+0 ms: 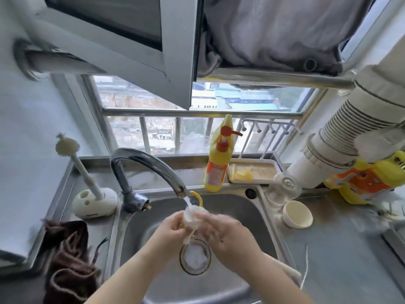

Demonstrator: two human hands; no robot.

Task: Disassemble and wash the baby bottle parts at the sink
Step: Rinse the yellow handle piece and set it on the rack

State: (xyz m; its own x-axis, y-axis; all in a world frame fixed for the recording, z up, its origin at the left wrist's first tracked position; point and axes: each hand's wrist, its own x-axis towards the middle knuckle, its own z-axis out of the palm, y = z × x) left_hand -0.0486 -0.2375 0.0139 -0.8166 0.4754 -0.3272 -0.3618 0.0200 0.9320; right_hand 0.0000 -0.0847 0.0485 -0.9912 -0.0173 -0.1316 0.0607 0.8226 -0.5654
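Translucent white bottle part with yellow curved handle (192, 216) | under chrome tap (151, 170) stream, over steel sink (241, 207) | left hand (168, 229) and right hand (223, 231) both clasp it | likely light, wet, slippery: hold by rim

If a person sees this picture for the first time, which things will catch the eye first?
First, the two hands, left hand and right hand, holding a small white bottle part with a yellow curved handle under water from the curved chrome tap, over the steel sink. Next, the bright yellow pump bottle with an orange label behind the sink.
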